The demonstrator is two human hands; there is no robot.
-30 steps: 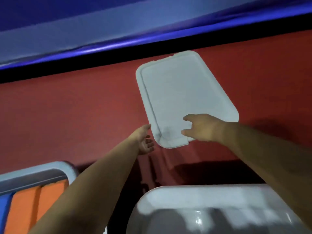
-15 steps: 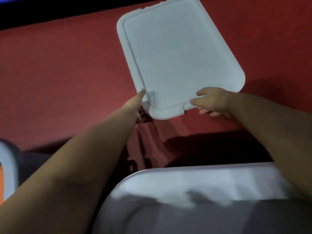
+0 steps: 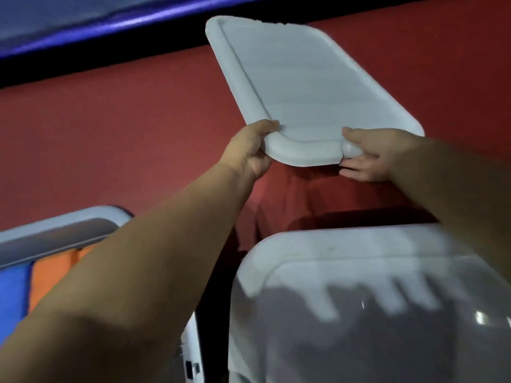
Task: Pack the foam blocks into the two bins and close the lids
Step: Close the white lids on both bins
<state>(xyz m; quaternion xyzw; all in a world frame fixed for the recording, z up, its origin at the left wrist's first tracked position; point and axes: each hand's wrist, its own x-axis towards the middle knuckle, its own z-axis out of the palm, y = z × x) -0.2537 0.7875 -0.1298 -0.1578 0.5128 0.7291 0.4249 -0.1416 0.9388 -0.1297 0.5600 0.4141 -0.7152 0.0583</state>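
Observation:
A white bin lid is raised off the red floor, tilted away from me. My left hand grips its near left corner, thumb on top. My right hand grips the near edge farther right, fingers underneath. Below them, at the lower right, a translucent bin has a white lid on it. At the lower left stands another bin, its top uncovered, with an orange foam block and a blue foam block inside. My left forearm hides part of that bin.
A red mat covers the floor beyond the bins. A blue padded edge with a black strip under it runs along the far side.
Both hands have closed on the lid's near edge and lifted it off the floor toward me. The view has swung back left, showing the bin with foam blocks again.

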